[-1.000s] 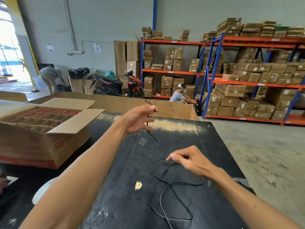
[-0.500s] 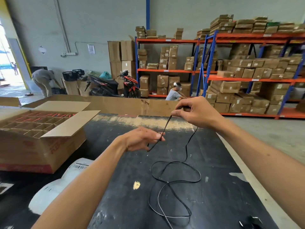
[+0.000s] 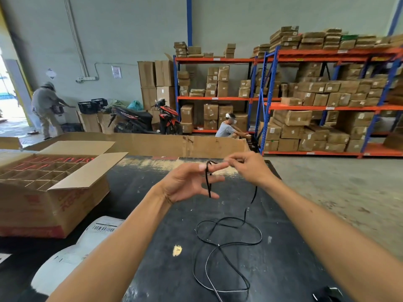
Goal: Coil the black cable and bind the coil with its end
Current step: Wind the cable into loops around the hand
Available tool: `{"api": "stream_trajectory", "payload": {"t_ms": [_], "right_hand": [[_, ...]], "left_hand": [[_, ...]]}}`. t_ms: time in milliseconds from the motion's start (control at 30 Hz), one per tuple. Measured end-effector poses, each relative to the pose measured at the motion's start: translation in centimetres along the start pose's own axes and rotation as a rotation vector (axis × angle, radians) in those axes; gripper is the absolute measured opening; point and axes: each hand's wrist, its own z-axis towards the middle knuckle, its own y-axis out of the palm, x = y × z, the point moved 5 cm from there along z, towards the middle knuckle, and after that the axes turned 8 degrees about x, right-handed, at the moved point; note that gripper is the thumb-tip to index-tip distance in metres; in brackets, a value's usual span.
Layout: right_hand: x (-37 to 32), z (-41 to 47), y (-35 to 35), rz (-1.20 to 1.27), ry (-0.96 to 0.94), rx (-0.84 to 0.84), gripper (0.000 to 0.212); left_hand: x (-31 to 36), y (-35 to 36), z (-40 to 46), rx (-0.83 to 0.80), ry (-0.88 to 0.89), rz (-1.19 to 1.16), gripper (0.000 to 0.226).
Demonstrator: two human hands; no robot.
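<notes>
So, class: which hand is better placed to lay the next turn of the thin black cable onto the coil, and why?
Probably the right hand. It pinches the thin black cable where it runs down to the slack on the black table, while the left hand, fingers spread, already carries the first loop.

My right hand (image 3: 248,168) is motion-blurred, so I can't tell whether its fingertips actually pinch the black cable (image 3: 229,240). The cable's lower loops run off the bottom edge. A small dark object (image 3: 327,293) at the bottom right is cropped, possibly a plug.
</notes>
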Motion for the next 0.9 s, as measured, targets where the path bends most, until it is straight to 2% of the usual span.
{"api": "stream_trajectory", "payload": {"t_ms": [100, 167, 267, 367, 467, 533, 700, 900], "right_hand": [[2.4, -2.4, 2.0, 0.004, 0.109, -0.103, 0.022], [2.9, -4.2, 3.1, 0.025, 0.127, -0.157, 0.023], [2.8, -6.4, 4.3, 0.073, 0.117, -0.173, 0.024], [1.9, -7.9, 5.3, 0.069, 0.04, -0.192, 0.024], [0.5, -8.6, 5.4, 0.067, -0.009, -0.195, 0.023], [-0.1, -8.6, 4.8, -0.002, -0.062, -0.202, 0.024], [-2.9, -9.2, 3.4, -0.295, -0.339, -0.401, 0.027], [-6.3, -6.0, 0.7, -0.322, -0.492, -0.256, 0.021]], "left_hand": [[1.2, 0.1, -0.2, 0.022, 0.064, -0.035, 0.02], [1.8, -0.8, -0.2, 0.105, 0.092, -0.041, 0.025], [2.6, -3.0, -0.2, 0.26, 0.152, -0.067, 0.036], [2.7, -4.3, 0.2, 0.328, 0.196, -0.129, 0.038], [2.1, -5.0, 0.7, 0.392, 0.167, -0.118, 0.038], [1.8, -5.1, 0.8, 0.451, 0.141, -0.095, 0.03], [0.8, -6.8, 0.5, 0.561, 0.074, 0.031, 0.025], [-2.7, -6.2, 0.2, 0.448, -0.143, 0.343, 0.018]]}}
